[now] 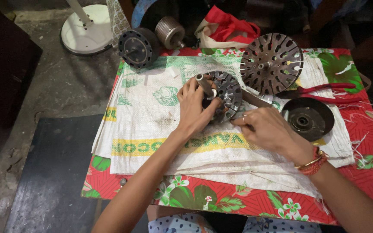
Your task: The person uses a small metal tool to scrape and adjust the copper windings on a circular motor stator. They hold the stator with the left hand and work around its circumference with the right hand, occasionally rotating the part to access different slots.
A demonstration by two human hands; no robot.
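My left hand (194, 108) grips a round slotted metal motor core (227, 92) with a short shaft, tilted on its edge above the white woven sack (152, 121). My right hand (264, 129) rests beside the core's lower right rim, fingers pinched together near it; whatever it pinches is too small to see. A larger slotted metal disc (272, 62) with a centre shaft lies just behind the core. A dark round cover plate (308, 118) lies to the right of my right hand.
Red-handled pliers (324, 91) lie right of the large disc. The low table has a red flowered cloth (350, 142). On the floor behind stand a black round motor part (138, 46), a ribbed metal cylinder (170, 32), a white fan base (87, 28) and a red bag (225, 26).
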